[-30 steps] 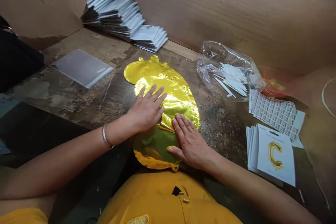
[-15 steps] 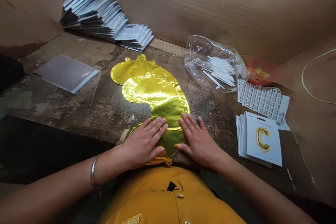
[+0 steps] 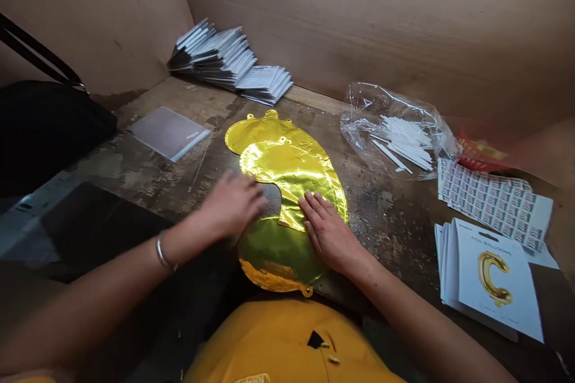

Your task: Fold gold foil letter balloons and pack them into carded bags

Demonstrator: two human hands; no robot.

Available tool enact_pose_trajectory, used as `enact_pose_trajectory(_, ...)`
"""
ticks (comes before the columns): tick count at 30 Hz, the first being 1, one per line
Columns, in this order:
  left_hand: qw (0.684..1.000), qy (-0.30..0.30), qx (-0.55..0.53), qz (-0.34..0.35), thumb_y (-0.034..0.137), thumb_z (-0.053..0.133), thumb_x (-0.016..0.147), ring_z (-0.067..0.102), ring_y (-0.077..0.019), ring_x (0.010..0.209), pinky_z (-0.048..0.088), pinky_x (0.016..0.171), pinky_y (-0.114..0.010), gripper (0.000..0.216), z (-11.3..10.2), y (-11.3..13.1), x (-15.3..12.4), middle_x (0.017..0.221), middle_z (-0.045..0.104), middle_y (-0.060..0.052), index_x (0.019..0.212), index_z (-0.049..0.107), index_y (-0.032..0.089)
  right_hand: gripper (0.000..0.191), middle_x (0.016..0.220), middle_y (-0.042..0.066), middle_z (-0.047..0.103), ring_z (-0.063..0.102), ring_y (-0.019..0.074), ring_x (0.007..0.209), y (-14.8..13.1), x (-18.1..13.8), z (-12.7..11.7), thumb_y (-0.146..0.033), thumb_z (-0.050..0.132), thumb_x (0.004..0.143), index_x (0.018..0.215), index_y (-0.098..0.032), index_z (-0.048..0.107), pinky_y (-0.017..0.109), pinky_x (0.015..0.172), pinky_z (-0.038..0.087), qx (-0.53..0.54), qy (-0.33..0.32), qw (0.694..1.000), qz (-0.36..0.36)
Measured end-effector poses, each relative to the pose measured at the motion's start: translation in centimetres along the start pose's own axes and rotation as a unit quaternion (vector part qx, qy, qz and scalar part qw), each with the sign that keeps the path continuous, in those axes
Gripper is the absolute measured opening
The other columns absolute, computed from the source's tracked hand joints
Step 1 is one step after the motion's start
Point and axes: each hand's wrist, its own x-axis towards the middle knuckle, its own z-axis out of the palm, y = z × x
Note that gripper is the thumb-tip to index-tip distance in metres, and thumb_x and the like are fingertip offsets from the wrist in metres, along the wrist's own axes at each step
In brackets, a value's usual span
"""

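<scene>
A flat gold foil balloon (image 3: 291,173) shaped like a letter C lies on the worn wooden table (image 3: 390,221), stacked on another gold one (image 3: 251,131) behind it. My right hand (image 3: 327,230) lies flat on the folded part of the foil, fingers stretched out. My left hand (image 3: 231,206) sits at the balloon's left edge, blurred by motion, with a bracelet on the wrist; its fingers are not clear. The near end of the balloon (image 3: 274,263) hangs close to my yellow shirt.
Stacks of white printed cards (image 3: 229,57) stand at the back. A clear sleeve pile (image 3: 168,131) lies at left, a black bag (image 3: 45,125) beyond it. At right are a plastic bag of white straws (image 3: 399,137), a sticker sheet (image 3: 489,200) and "C" header cards (image 3: 489,275).
My left hand slid left off the foil to the balloon's left edge. My right hand moved up onto the folded flap. The camera view swung to the left.
</scene>
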Motion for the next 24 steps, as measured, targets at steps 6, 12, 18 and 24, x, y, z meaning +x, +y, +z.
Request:
enact_pose_trajectory(6, 0.955, 0.037, -0.103, -0.275, 0.053, 0.063, 0.079, 0.064, -0.0305, 0.104, 0.048, 0.085, -0.036, 0.065, -3.3, -6.3, 6.9, 0.117, 0.067, -0.018, 0.128, 0.051, 0.012, 0.05, 0.153, 0.014, 0.036, 0.028, 0.0284, 0.144, -0.1, -0.4, -0.5, -0.022, 0.032, 0.098, 0.145, -0.011, 0.043, 0.051, 0.115, 0.033, -0.008, 0.007, 1.0, -0.003)
enact_pose_trajectory(12, 0.948, -0.052, -0.133, -0.284, 0.042, 0.08, 0.06, 0.066, -0.0317, 0.098, 0.05, 0.079, -0.033, 0.055, -2.4, -5.5, 10.7, 0.103, 0.071, -0.015, 0.104, 0.066, 0.013, 0.05, 0.153, 0.013, 0.036, 0.03, 0.0283, 0.144, -0.1, -0.3, -0.1, -0.022, 0.035, 0.096, 0.145, -0.014, 0.043, 0.052, 0.114, 0.034, -0.012, 0.02, 1.0, -0.006)
enact_pose_trajectory(18, 0.944, -0.034, -0.155, -0.288, 0.035, 0.074, 0.068, 0.068, -0.0268, 0.092, 0.052, 0.077, -0.031, 0.042, -2.8, -4.9, 9.9, 0.095, 0.072, -0.009, 0.105, 0.067, 0.016, 0.051, 0.153, 0.014, 0.035, 0.029, 0.029, 0.144, -0.1, -0.3, 0.1, -0.021, 0.034, 0.096, 0.145, -0.011, 0.043, 0.051, 0.114, 0.034, -0.015, 0.016, 1.0, -0.004)
enact_pose_trajectory(24, 0.935, -0.01, -0.182, -0.305, 0.027, 0.082, 0.055, 0.066, -0.03, 0.097, 0.051, 0.083, -0.035, 0.048, -3.0, -5.2, 10.0, 0.088, 0.071, -0.007, 0.1, 0.068, 0.017, 0.051, 0.154, 0.014, 0.034, 0.028, 0.0296, 0.144, -0.2, -0.3, -0.3, -0.021, 0.035, 0.096, 0.146, -0.01, 0.042, 0.051, 0.115, 0.032, -0.016, 0.008, 1.0, 0.0)
